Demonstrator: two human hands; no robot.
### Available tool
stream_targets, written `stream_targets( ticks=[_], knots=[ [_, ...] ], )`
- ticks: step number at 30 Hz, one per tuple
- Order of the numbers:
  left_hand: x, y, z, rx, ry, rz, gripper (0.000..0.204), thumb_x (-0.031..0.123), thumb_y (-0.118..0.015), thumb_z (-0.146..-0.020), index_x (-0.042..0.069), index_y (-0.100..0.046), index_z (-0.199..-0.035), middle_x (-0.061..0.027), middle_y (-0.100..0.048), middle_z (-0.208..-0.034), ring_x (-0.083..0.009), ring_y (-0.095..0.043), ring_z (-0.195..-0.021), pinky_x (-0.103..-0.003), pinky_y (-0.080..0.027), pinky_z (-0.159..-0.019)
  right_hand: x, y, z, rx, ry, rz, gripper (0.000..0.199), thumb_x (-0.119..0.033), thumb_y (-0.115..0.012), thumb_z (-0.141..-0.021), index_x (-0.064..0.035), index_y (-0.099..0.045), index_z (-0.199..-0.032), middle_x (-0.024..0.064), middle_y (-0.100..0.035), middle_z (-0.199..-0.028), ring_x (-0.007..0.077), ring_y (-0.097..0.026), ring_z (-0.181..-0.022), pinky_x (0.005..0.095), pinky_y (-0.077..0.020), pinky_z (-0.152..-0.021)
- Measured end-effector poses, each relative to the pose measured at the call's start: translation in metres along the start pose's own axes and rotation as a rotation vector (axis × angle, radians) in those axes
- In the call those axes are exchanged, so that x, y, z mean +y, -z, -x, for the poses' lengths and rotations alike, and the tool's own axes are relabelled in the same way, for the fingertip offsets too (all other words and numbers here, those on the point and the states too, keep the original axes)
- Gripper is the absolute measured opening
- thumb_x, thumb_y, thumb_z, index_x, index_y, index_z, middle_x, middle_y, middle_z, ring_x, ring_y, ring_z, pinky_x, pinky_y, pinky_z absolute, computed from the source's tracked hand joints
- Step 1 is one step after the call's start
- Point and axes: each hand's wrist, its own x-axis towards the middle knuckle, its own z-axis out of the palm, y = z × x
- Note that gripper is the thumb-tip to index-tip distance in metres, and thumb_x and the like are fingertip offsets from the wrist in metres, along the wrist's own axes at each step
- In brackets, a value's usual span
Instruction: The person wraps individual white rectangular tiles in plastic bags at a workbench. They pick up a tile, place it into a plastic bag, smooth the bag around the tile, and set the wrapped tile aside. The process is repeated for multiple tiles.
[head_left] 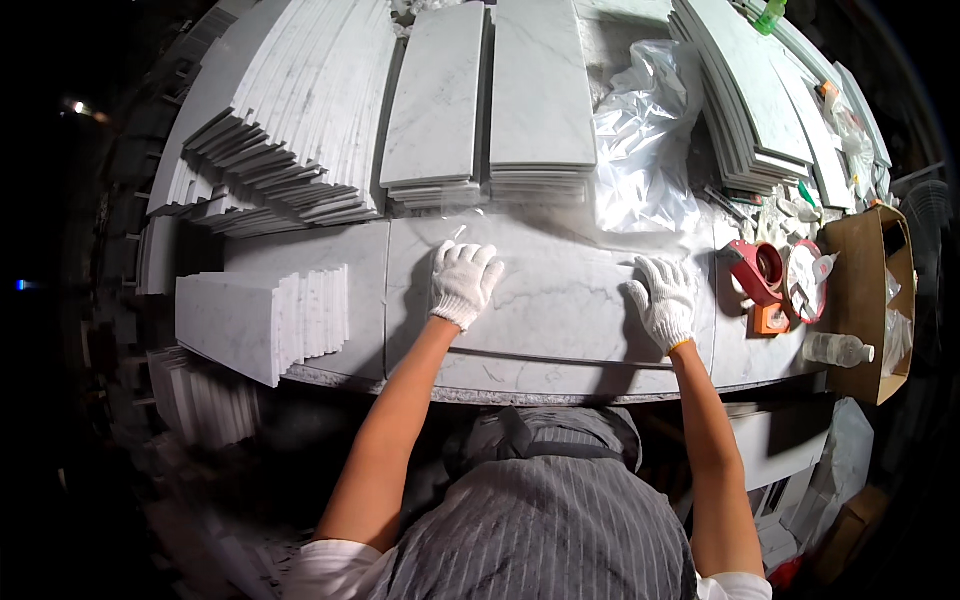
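In front of me a long white marble slab (565,310) with grey veins lies crosswise on the table. My left hand (465,284), in a white knit glove, rests palm down at its left end with the fingers stretched forward. At the opposite end lies my right hand (666,304), gloved the same way, its fingers extended and the thumb apart. Neither hand is wrapped round anything. Clear plastic film (560,222) shows along the slab's far edge, beside a crumpled clear plastic sheet (648,140). How far the film covers the slab I cannot tell.
Marble slab stacks (540,85) stand along the back, with upright slabs (300,110) at far left and shorter upright pieces (235,320) nearer. On the right are a red tape dispenser (752,272), an orange box (771,319), a plastic bottle (838,349) and a cardboard box (862,300).
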Motion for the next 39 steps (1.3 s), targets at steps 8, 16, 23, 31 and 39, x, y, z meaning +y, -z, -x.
stream_targets(
  ticks=[8, 16, 23, 31, 39],
  knots=[
    [0.000, -0.004, 0.000, -0.012, 0.012, -0.025, 0.019, 0.033, -0.058, -0.090, 0.016, -0.066, -0.090, -0.0052, -0.064, -0.089, -0.0272, -0.059, -0.091, -0.043, -0.041, -0.091, -0.006, -0.002, -0.004, 0.066, -0.023, 0.000, 0.031, -0.037, -0.066, -0.086, -0.0139, -0.066, -0.108, 0.0078, -0.066, -0.102, 0.0312, -0.058, -0.103, 0.0466, -0.0386, -0.101],
    [-0.021, 0.035, 0.020, 0.207, 0.363, -0.125, 0.020, 0.034, -0.058, -0.091, 0.015, -0.059, -0.097, -0.0050, -0.059, -0.107, -0.0277, -0.053, -0.105, -0.045, -0.037, -0.101, -0.022, 0.014, -0.009, 0.017, 0.030, 0.002, 0.029, -0.034, -0.060, -0.089, -0.0199, -0.066, -0.114, 0.0037, -0.065, -0.101, 0.0279, -0.057, -0.105, 0.0463, -0.0363, -0.104],
    [-0.109, 0.238, 0.074, 0.251, 0.567, -0.515, 0.049, 0.036, -0.067, -0.086, 0.010, -0.057, -0.127, -0.0115, -0.050, -0.138, -0.0359, -0.043, -0.127, -0.048, -0.032, -0.108, -0.025, 0.012, -0.008, 0.089, 0.021, 0.033, 0.026, -0.031, -0.061, -0.089, -0.0211, -0.066, -0.113, 0.0036, -0.066, -0.101, 0.0276, -0.057, -0.104, 0.0451, -0.0386, -0.100],
    [-0.128, 0.262, 0.082, -0.288, 0.781, -0.548, 0.044, 0.042, -0.068, -0.082, 0.012, -0.060, -0.113, -0.0138, -0.055, -0.121, -0.0344, -0.054, -0.111, -0.050, -0.045, -0.091, -0.011, -0.003, -0.002, 0.054, 0.062, -0.004, 0.024, -0.028, -0.057, -0.091, -0.0207, -0.068, -0.110, 0.0088, -0.065, -0.105, 0.0286, -0.057, -0.106, 0.0443, -0.0371, -0.103],
    [-0.136, 0.276, 0.153, 0.148, 0.772, -0.154, 0.047, 0.044, -0.073, -0.080, 0.012, -0.059, -0.111, -0.0168, -0.053, -0.121, -0.0352, -0.054, -0.111, -0.047, -0.046, -0.093, -0.021, 0.005, -0.001, 0.117, 0.111, -0.003, 0.029, -0.031, -0.054, -0.092, -0.0132, -0.068, -0.110, 0.0139, -0.064, -0.104, 0.0347, -0.057, -0.100, 0.0468, -0.0390, -0.098]
  ],
)
